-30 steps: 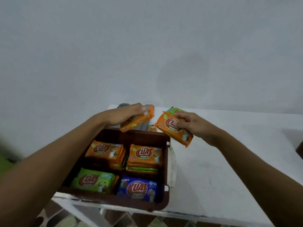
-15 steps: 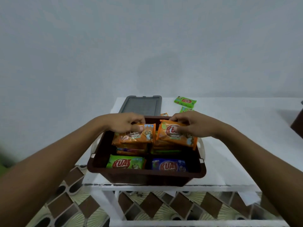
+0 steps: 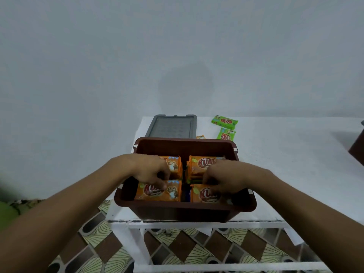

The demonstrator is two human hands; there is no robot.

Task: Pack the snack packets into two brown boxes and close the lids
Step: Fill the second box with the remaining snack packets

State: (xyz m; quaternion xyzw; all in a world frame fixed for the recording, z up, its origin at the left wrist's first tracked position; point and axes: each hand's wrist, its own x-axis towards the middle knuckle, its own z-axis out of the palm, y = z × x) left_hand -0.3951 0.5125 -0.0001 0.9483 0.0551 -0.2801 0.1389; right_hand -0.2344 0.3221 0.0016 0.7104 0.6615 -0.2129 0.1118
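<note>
A brown box stands at the white table's near edge, filled with snack packets. My left hand rests inside it with fingertips on an orange packet at the near left. My right hand presses an orange packet at the near right. Two more orange packets show behind the hands. The grey lid lies flat behind the box. Two green packets and a small orange packet lie loose on the table behind the box.
The white table stands against a plain wall. A dark brown object, partly cut off, sits at the right edge. Patterned floor tiles show below the table's front frame.
Both hands moved down and toward me, carrying their orange packets from above the far compartments onto the near stacks, covering the green and blue packets. The view shifted slightly.
</note>
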